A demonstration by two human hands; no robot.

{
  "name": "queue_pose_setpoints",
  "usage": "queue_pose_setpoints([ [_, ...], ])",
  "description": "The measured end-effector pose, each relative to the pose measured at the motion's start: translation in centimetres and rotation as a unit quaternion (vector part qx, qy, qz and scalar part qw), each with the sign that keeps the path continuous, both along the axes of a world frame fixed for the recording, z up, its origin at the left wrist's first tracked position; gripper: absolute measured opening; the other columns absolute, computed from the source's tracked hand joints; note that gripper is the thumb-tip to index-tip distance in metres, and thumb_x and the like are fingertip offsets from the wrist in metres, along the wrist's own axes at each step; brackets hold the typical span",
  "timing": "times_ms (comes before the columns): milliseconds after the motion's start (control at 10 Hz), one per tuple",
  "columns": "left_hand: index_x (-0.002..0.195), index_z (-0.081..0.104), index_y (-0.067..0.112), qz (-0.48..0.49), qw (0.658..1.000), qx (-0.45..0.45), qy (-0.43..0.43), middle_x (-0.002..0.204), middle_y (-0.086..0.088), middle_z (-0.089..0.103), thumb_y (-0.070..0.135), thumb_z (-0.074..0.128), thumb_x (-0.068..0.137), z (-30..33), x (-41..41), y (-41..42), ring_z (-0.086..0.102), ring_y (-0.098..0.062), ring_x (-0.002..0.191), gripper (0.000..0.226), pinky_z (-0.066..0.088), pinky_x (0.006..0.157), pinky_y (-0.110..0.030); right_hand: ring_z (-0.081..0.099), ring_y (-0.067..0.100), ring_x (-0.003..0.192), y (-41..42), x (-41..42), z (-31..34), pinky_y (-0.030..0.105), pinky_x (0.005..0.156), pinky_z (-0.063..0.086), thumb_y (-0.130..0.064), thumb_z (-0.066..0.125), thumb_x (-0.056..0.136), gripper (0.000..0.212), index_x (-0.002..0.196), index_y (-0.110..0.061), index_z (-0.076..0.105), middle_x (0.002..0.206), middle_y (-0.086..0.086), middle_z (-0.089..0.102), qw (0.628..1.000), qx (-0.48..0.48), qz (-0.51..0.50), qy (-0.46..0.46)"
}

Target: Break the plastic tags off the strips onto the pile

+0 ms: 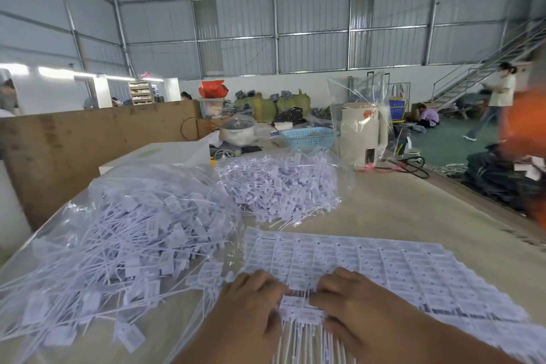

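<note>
Now both hands, left (251, 301) and right (348, 298), fingers clamped on strip (298, 304).

Two hands (251, 301) (348, 298); two tag piles (118, 233) (283, 183); one strip sheet (369, 263); one blue basket (307, 137).

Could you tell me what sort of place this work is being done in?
Most likely a warehouse or small factory floor: corrugated metal walls on a steel frame, packed sacks along the far wall, and a worktable heaped with loose plastic tags beside uncut strips.

Blue basket (307, 137) beside cream appliance (362, 133).
</note>
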State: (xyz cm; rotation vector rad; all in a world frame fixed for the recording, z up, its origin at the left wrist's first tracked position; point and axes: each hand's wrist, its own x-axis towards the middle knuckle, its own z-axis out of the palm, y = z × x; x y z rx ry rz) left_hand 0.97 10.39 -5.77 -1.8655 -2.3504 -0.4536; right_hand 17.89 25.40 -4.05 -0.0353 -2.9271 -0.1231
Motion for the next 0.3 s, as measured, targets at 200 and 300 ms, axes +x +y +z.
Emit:
queue_pose_setpoints([
  [200, 0.132, 0.044, 0.038, -0.008, 0.999, 0.018, -0.047, 0.132, 0.026, 0.037, 0.041, 0.04, 0.098, 0.2, 0.4, -0.3, 0.027, 0.004, 0.126, 0.034, 0.023, 0.111, -0.024, 0.039, 0.012, 0.112, -0.9, 0.2, 1.1, 0.029, 0.096, 0.035, -0.036, 0.042, 0.098, 0.031, 0.126, -0.028, 0.051, 0.116, -0.007, 0.05, 0.999, -0.036, -0.019, 0.006],
  [300, 0.131, 0.048, 0.035, -0.001, 0.997, 0.038, -0.067, 0.129, 0.024, 0.04, 0.042, 0.043, 0.098, 1.0, 0.3, -0.8, 0.03, 0.002, 0.124, 0.033, 0.027, 0.11, -0.024, 0.041, 0.003, 0.109, -1.8, 1.3, 3.4, 0.025, 0.093, 0.038, -0.041, 0.048, 0.097, 0.03, 0.126, -0.032, 0.053, 0.113, -0.014, 0.051, 0.991, -0.123, -0.024, 0.051],
])
